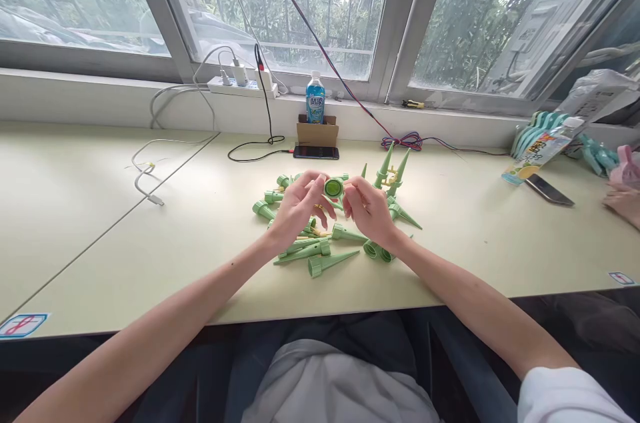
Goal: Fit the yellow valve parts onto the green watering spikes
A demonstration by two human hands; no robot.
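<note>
A green plastic plant watering spike (333,188) is held up over the table with its round open end facing me. My left hand (300,206) grips it from the left between thumb and fingers. At its right side, the fingers of my right hand (367,206) are closed in a pinch against it, and their tips are partly hidden. Beneath and around both hands lies a loose pile of similar green spikes, one (330,263) in front and another (305,251) beside it. Several spikes (384,166) point upward behind my right hand, with small yellowish parts among them.
Behind the pile are a phone (316,152), a small cardboard box (317,133) and a blue bottle (315,100). Cables (257,160) run from a power strip (235,85). At right are a tilted drink bottle (540,153), another phone (550,190) and another person's hand (625,202).
</note>
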